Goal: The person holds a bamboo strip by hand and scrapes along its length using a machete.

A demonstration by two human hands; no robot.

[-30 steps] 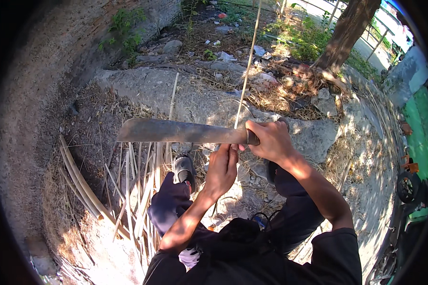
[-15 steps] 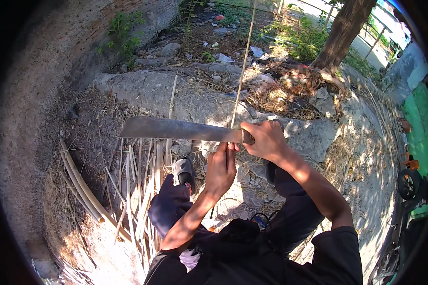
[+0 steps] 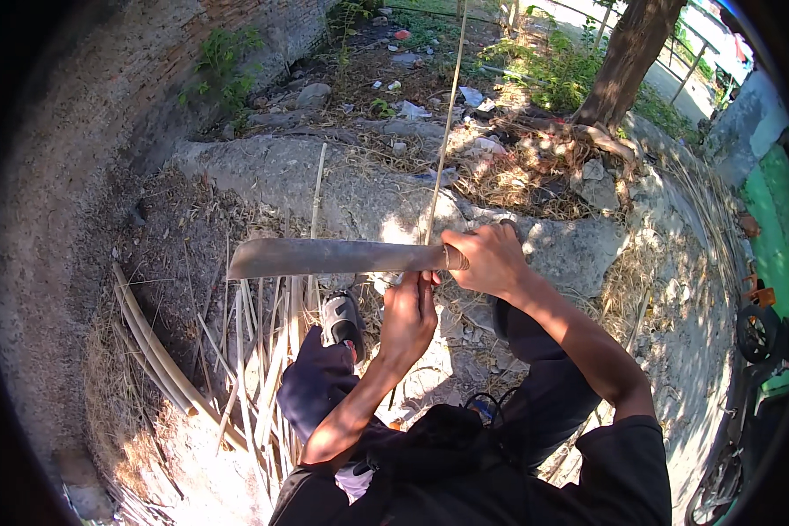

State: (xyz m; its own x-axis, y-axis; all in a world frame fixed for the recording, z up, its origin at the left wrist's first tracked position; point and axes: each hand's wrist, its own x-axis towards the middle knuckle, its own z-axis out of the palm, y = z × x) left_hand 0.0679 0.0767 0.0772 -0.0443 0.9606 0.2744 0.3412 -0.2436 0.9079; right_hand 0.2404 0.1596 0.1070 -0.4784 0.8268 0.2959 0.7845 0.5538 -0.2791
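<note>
My right hand [image 3: 491,260] is closed round the handle of a machete [image 3: 333,257], whose broad grey blade points left, nearly level. A long thin bamboo strip [image 3: 444,145] stretches away from me, passing by the blade near the handle. Just below the blade my left hand [image 3: 408,314] pinches the strip between thumb and fingers. The strip's near end runs back under that hand toward my lap and is partly hidden. Blade and strip meet or nearly meet close to the handle; the exact contact cannot be made out.
Several split bamboo strips [image 3: 259,368] lie on the ground at my left, beside thicker curved pieces [image 3: 153,346]. A rough stone ledge [image 3: 263,167] crosses ahead of my feet. Beyond stand a tree trunk [image 3: 631,66] and scattered litter. A motorbike [image 3: 745,386] is at the far right.
The machete blade's tip has dipped slightly, and the blade's flat has turned a little. Both hands keep their grips, with the left hand slightly lower in view.
</note>
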